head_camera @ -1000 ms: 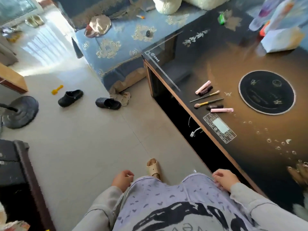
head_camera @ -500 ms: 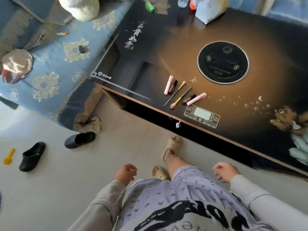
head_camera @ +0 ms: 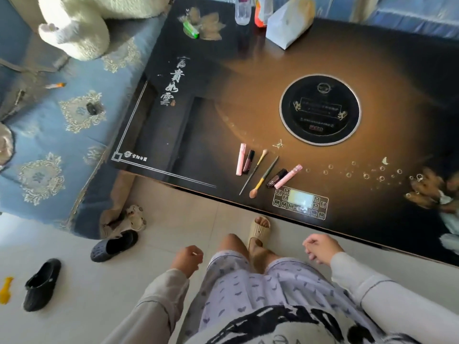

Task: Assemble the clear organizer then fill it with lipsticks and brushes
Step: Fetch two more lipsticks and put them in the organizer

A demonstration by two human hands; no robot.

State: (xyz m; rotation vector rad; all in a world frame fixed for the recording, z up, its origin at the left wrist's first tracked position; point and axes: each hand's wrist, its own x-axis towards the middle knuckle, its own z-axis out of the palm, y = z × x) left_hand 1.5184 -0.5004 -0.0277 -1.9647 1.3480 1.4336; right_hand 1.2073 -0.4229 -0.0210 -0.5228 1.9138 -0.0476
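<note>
Near the front edge of the dark glossy table point(head_camera: 198, 135) lie a pink lipstick tube point(head_camera: 240, 159), a dark lip gloss point(head_camera: 248, 161), two makeup brushes point(head_camera: 263, 177) side by side, another dark gloss point(head_camera: 276, 178) and a second pink tube point(head_camera: 288, 176). No clear organizer shows. My left hand point(head_camera: 187, 260) hangs loosely curled over the floor, holding nothing. My right hand point(head_camera: 321, 248) is also curled and empty, just short of the table's edge.
A round black hob point(head_camera: 320, 109) and a touch panel point(head_camera: 300, 202) are set in the table. A white bag point(head_camera: 288, 23), a bottle point(head_camera: 242, 11) and a green item point(head_camera: 191, 29) stand at the back. A blue sofa point(head_camera: 62, 135) is left; slippers point(head_camera: 114, 245) lie on the floor.
The view has swung right and closer to the table, so the lipsticks and brushes sit nearer the centre. Both hands stay curled by my thighs.
</note>
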